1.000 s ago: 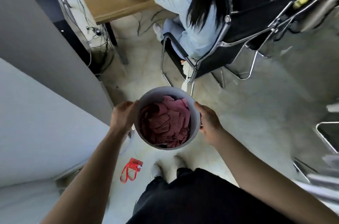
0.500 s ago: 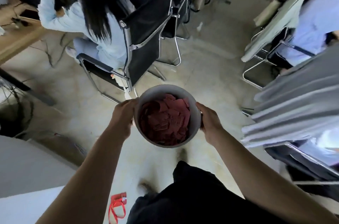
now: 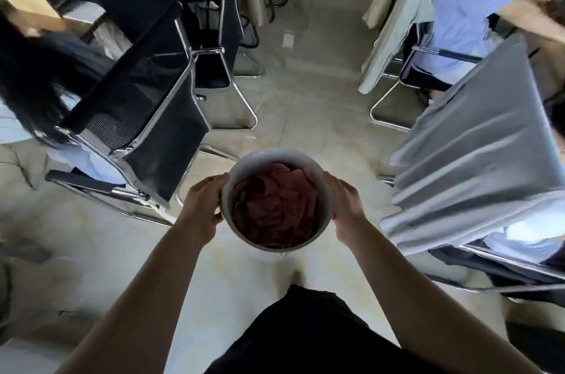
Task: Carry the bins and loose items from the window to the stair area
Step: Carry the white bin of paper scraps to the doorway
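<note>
I carry a round white bin (image 3: 269,156) in front of my waist, above the floor. It is filled with several dark red paper-like pieces (image 3: 275,208). My left hand (image 3: 203,208) grips the bin's left wall, fingers curled round the side. On the opposite wall my right hand (image 3: 344,208) grips in the same way. Both forearms reach forward from the bottom of the view.
An aisle of pale tiled floor (image 3: 305,104) runs ahead between two rows of chairs. Black mesh chairs with chrome frames (image 3: 146,116) stand on the left with seated people. On the right, chairs draped in grey cloth (image 3: 477,153) and a pale jacket (image 3: 394,24) crowd the aisle.
The view has swung right from the wall and desk to the aisle between the chairs. The bin stays held between both hands at the same height.
</note>
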The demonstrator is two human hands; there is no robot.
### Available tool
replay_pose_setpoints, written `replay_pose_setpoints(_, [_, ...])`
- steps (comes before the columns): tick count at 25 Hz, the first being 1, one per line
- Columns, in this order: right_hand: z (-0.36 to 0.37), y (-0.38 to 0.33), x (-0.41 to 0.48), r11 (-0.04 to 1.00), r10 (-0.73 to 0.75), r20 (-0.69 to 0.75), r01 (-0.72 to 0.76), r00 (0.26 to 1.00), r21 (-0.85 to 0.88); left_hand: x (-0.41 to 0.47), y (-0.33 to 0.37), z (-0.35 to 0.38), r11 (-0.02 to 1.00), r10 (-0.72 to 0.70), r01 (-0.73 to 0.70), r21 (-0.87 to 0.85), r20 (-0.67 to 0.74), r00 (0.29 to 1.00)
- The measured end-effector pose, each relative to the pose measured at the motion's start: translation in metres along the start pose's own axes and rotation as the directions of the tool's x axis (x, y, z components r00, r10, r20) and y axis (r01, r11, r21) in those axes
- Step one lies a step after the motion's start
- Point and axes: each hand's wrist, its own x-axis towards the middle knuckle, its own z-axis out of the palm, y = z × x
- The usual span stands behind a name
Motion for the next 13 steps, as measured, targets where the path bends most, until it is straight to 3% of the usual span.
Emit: replay_pose_setpoints(13, [-0.039,-0.132,0.161,0.972,0.097,-0.056,-0.082,0.994,0.219,0.153,0.105,0.147,0.997,-0.008,0.005,0.078,0.039,0.999])
